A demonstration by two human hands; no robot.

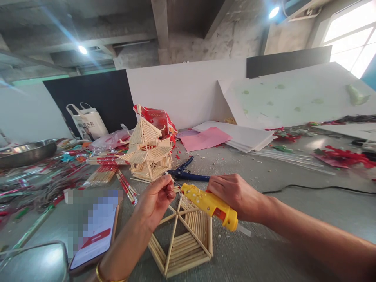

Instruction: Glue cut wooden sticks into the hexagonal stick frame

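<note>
Left hand (155, 197): a short, thin, pale stick (167, 173) was pinched between thumb and fingertips; its lower end was hidden by the fingers.
Right hand (232, 194): a yellow plastic glue gun (210, 205) was gripped by the closed hand, its nozzle pointed toward the left fingertips; whether the trigger was pressed could not be told.
Hexagonal frame of pale wooden sticks (192, 250): it was laid on the grey tabletop (249, 258) below both hands, partly filled with parallel sticks; its far edge was partly covered by the left hand and the glue gun.
Blue-handled metal cutting tool (188, 175): it was left just beyond the hands, one handle end hidden by the right hand.
Tiered pagoda of pale wooden sticks (150, 147): it was stood upright behind the cutting tool.
Left side: the near space was taken up by a lit smartphone (98, 231), and a silver metal bowl (28, 153) was seen farther back, beside scattered plastic-wrapped clutter.
Right side: a thin black cord (317, 188) was stretched across the tabletop.
Back: a pink paper sheet (205, 138) was laid partly over white flat boards (249, 135).
</note>
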